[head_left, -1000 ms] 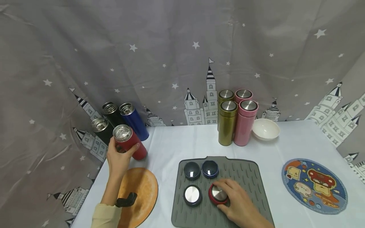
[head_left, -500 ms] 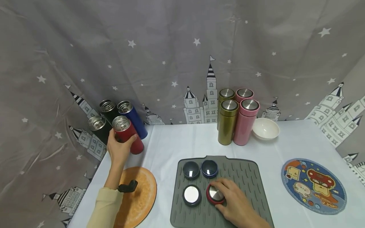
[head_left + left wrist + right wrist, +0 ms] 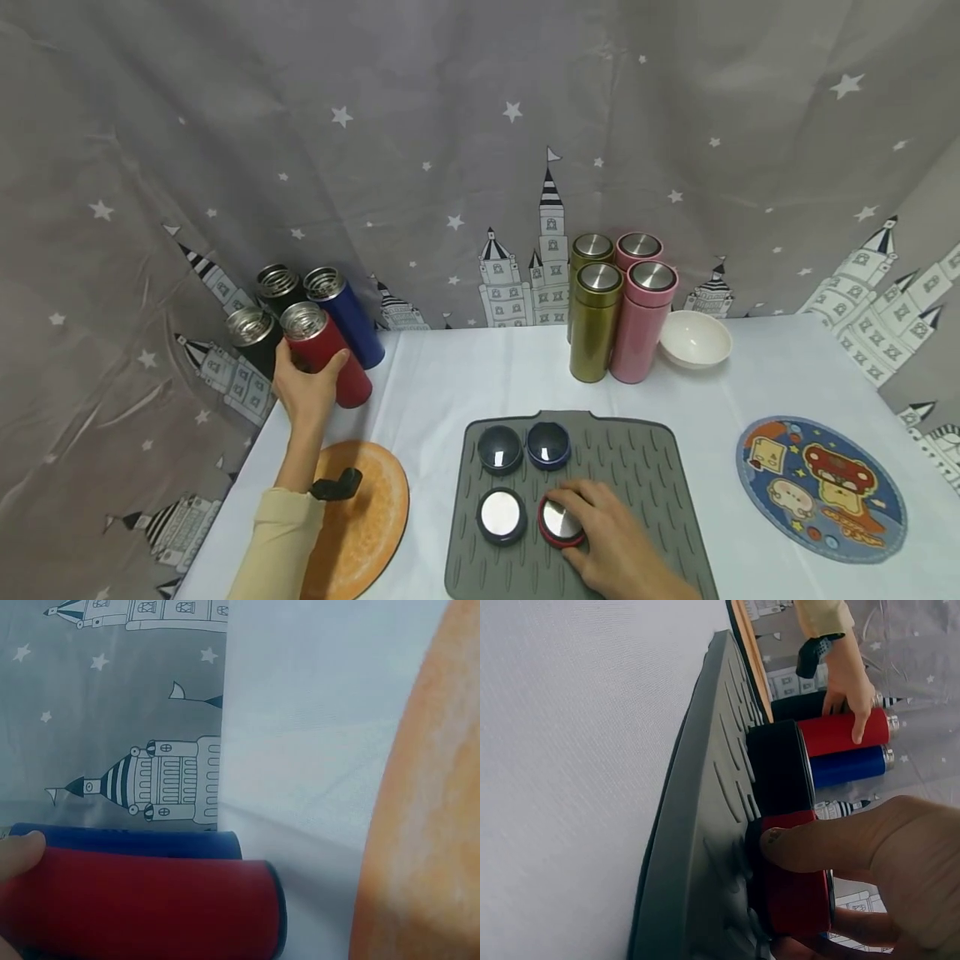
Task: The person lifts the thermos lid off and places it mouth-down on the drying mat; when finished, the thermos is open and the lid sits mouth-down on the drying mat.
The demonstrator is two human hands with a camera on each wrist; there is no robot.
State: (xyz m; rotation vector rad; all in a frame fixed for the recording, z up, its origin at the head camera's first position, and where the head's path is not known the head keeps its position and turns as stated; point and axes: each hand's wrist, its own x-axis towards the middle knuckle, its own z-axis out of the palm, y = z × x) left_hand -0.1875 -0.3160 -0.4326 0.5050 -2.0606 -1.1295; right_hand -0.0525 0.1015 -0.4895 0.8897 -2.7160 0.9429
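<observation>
My left hand point(image 3: 306, 392) grips a lidless red thermos bottle point(image 3: 341, 367) around its side, thumb on the right. Close behind stands a lidless blue bottle point(image 3: 352, 321); two lidless black bottles, one at the left point(image 3: 253, 333) and one farther back point(image 3: 279, 286), are partly hidden. On the grey ribbed mat point(image 3: 637, 475), my right hand point(image 3: 615, 542) holds a red lid with a silver top point(image 3: 561, 521) between thumb and fingers. Beside that lid sits a black lid with a silver top point(image 3: 502, 515). A dark lid point(image 3: 500, 449) and a blue-rimmed lid point(image 3: 548, 445) lie farther back.
Gold point(image 3: 596, 333) and pink point(image 3: 643, 333) lidded bottles stand in a cluster at the back, a white bowl point(image 3: 695, 339) to their right. An orange round mat point(image 3: 375, 517) lies under the left forearm. At the right is a blue cartoon mat point(image 3: 821, 489).
The left hand has carried the red bottle back and left, closer to the blue and black bottles. The right hand has shifted the red lid slightly left, nearer the silver-topped black lid.
</observation>
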